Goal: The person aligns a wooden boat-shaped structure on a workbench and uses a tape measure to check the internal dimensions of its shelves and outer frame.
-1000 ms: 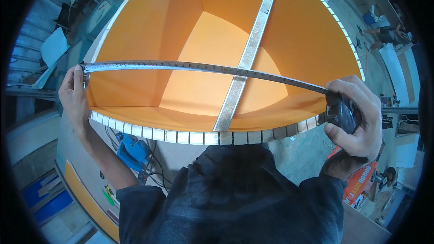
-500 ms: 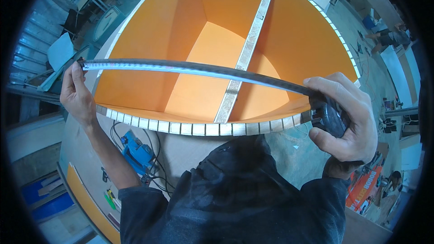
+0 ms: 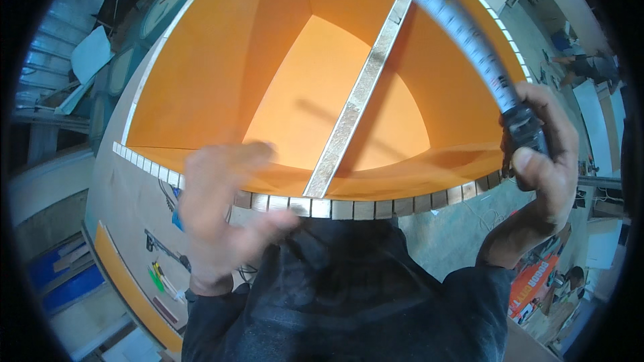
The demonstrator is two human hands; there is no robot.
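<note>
Now that our left hand [image 3: 221,211] has let go of the tape's end, the steel blade [image 3: 463,33] no longer spans the orange box [image 3: 194,80] but arcs up past the top of our view, so no reading is held across the opening. We see that hand blurred over the near rim [image 3: 362,210], thumb and fingers spread around nothing visible, while our right hand's [image 3: 553,144] fingers clamp the tape measure [image 3: 525,131] at the box's right edge. A pale strip [image 3: 355,104] crosses the box's mouth; beneath it we make out orange walls [image 3: 463,110] and floor [image 3: 282,114].
</note>
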